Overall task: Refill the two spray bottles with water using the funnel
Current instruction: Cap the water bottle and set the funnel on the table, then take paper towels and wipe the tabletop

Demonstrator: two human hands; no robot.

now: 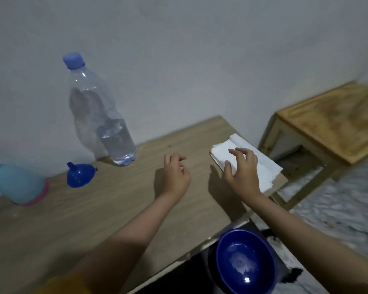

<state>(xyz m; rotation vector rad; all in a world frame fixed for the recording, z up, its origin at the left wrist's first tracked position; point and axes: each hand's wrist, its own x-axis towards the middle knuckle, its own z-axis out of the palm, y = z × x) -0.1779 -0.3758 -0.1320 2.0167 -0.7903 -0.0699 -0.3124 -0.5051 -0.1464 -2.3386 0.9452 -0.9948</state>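
Water bottle [100, 115]: upright at the back of the table [94, 219] near the wall, blue cap on, roughly a third full; likely parked back there to stay clear of the working area until pouring.
Funnel [79, 174]: blue, tipped with spout pointing up and back, just in front and to the left of the water bottle; not seated in any neck, so apparently just set aside within reach.
Spray bottle [17, 183]: light blue body with pink base, at the far left edge of view, blurred; lying or standing cannot be told. Something blue at the very edge below it, perhaps the second bottle, too cut off to confirm.
Left hand [176, 177]: over the table's middle, fingers loosely curled, grip slack and holding nothing; seemingly idle.
Right hand [241, 170]: fingers spread and bent over the folded white paper towels [249, 162] at the table's right edge, grip apart, fingertips at or touching the stack; contact hard to confirm. Probably fetching a towel against spills.
Blue bowl [244, 262]: below the table's near edge, wet-looking inside, likely placed to catch drips.
Wooden stool [327, 122]: to the right, well apart from the task.
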